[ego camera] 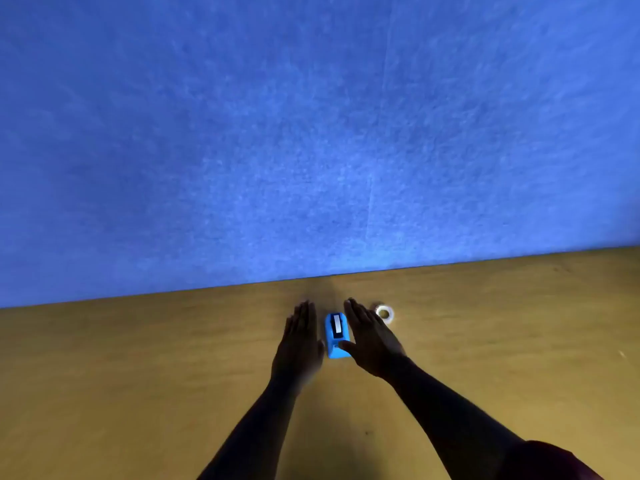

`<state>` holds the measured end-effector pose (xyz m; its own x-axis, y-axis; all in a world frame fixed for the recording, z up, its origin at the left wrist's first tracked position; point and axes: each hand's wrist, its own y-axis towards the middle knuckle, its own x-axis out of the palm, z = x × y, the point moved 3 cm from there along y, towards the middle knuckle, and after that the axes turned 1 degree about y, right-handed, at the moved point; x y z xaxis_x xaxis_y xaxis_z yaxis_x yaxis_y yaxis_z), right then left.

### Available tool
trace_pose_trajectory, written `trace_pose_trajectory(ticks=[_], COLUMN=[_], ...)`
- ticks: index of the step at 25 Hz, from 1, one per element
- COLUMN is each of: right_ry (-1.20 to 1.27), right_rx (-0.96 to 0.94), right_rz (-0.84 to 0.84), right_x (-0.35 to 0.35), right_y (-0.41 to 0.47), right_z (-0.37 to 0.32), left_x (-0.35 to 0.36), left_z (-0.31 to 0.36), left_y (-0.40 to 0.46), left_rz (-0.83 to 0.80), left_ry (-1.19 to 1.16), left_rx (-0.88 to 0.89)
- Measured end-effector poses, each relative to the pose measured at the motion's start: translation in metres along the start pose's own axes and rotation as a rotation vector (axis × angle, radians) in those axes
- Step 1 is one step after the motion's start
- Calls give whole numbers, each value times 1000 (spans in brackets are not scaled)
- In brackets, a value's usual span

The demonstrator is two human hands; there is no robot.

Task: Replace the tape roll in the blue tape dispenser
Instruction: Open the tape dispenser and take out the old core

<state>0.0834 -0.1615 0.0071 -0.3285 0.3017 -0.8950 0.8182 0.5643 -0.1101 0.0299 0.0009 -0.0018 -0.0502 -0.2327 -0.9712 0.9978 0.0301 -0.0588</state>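
Sitting on the desk (138, 375) between two flat, open hands, the tape dispenser (337, 336) is lying just beside the left hand (299, 344), while the right hand (372, 341) is touching it with a thumb, neither grip holding anything. A squeeze from flat palms is risking the light dispenser skidding away, or the right hand knocking the tape roll (384, 312) lying just beyond it.

Wooden table (138, 375) bears blue dispenser (337, 336), tape roll (384, 312).

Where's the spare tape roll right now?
In the head view, the tape roll lies on the table, just right of the right hand, beyond the blue dispenser.
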Motion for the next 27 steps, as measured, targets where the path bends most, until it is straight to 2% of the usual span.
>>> trace_pose_trajectory(ticks=[5,13,27], right_ry=[41,64,121], right_rx=[105,75,132], right_rz=[-79,-128,-84], right_x=[20,32,37], right_y=[3,19,31], right_z=[9,18,25], left_x=[15,25,26], left_z=[-3,4,-2], left_y=[8,32,57], left_rz=[-84,-96,-95], left_ry=[17,-114,-136], left_rx=[55,83,70])
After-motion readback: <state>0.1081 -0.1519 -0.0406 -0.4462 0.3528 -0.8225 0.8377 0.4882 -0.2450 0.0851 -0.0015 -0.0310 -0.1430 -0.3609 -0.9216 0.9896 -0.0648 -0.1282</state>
